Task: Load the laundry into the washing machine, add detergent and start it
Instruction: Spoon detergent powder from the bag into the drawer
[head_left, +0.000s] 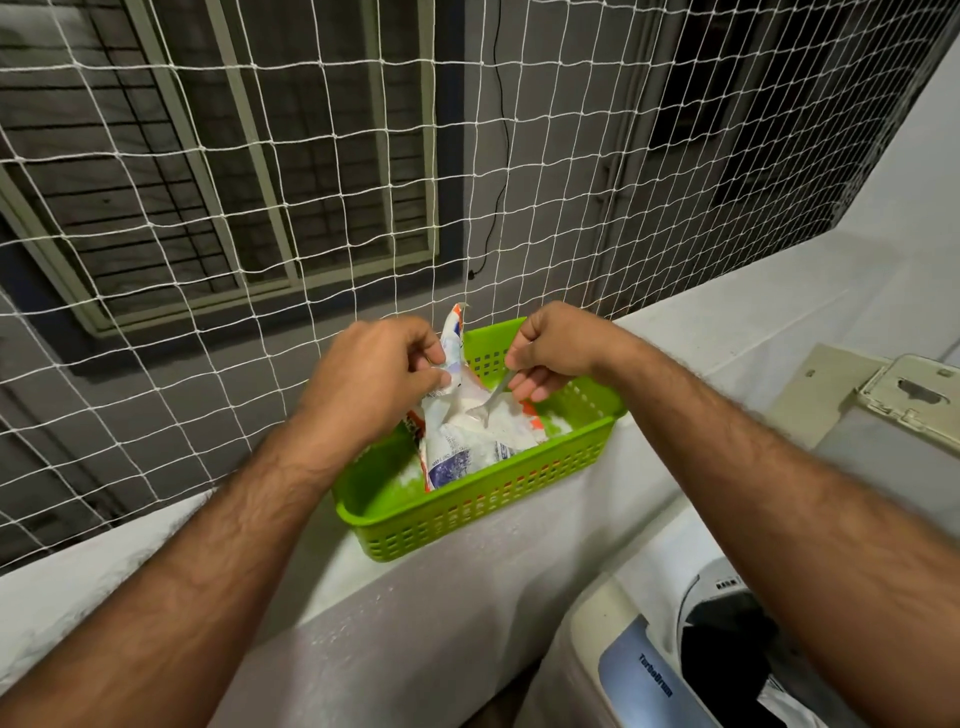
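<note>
A torn detergent packet with white powder lies in a green plastic basket on the balcony ledge. My left hand pinches the packet's upper flap and holds it up. My right hand grips the handle of a metal spoon, whose bowl dips into the powder. At the bottom right, the top-loading washing machine stands with its tub open and dark laundry inside.
A white safety net rises right behind the ledge. The machine's raised lid leans against the wall at the right. Spilled powder dusts the basket floor.
</note>
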